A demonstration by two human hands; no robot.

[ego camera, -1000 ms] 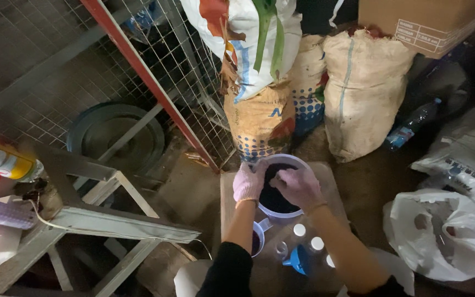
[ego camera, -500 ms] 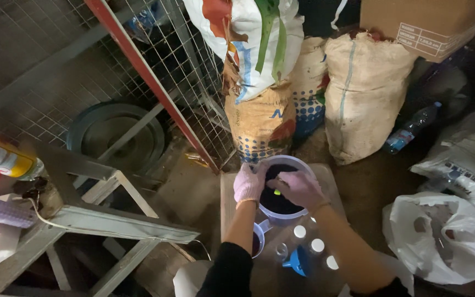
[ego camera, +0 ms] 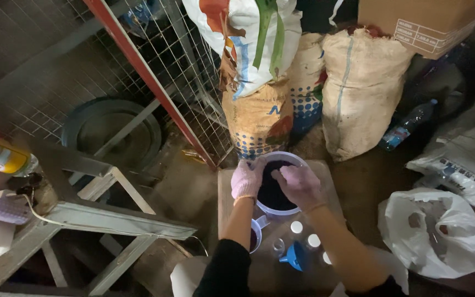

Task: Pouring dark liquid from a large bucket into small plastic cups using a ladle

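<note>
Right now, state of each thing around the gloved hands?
White round bucket: open, dark contents inside.
Left hand: gloved, on the bucket's rim.
Right hand: gloved, over the bucket's mouth; grip unclear.
Small white measuring cup: upright, dark liquid inside.
Blue plastic funnel: resting wide end down.
Clear plastic bottle: lying on the floor.
White plastic bag: slumped, mouth open.

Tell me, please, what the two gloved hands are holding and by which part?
The left hand grips the rim of the white bucket. The right hand reaches over its dark contents; whether it holds anything cannot be told.
</note>
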